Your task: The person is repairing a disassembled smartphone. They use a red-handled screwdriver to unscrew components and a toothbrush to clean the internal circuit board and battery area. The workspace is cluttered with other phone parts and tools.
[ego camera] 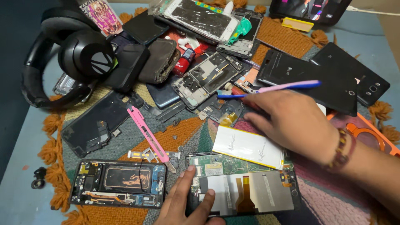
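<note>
— Where are your hands right now?

— My left hand [183, 204] is flat on the opened tablet [243, 189] at the bottom of the mat, fingers spread, thumb and forefinger pressing its near-left corner; it grips nothing. My right hand [291, 125] reaches across from the right, fingers loosely curled down over the clutter just beyond the tablet. A blue toothbrush [271, 89] lies right at my fingertips; I cannot tell whether I'm actually pinching it.

— What's in the way?

— Plenty! A flat silver-white battery pack [246, 146] rests tilted on the tablet's top edge, directly under my right palm. A pink utility knife [148, 135] lies diagonally just left of the tablet, its tip near my left fingers. Left of that sits an opened phone with a copper coil [118, 183].

— Count things for me.

— One tablet, one battery pack, one knife, one toothbrush. One pair of black headphones [71, 58] at far left. Two black back covers [325, 77] overlapping at right, one bare metal phone frame [208, 77] in the middle, one cracked white phone [204, 18] on top of the pile at the back. All on a woven fringed mat [175, 135].
</note>
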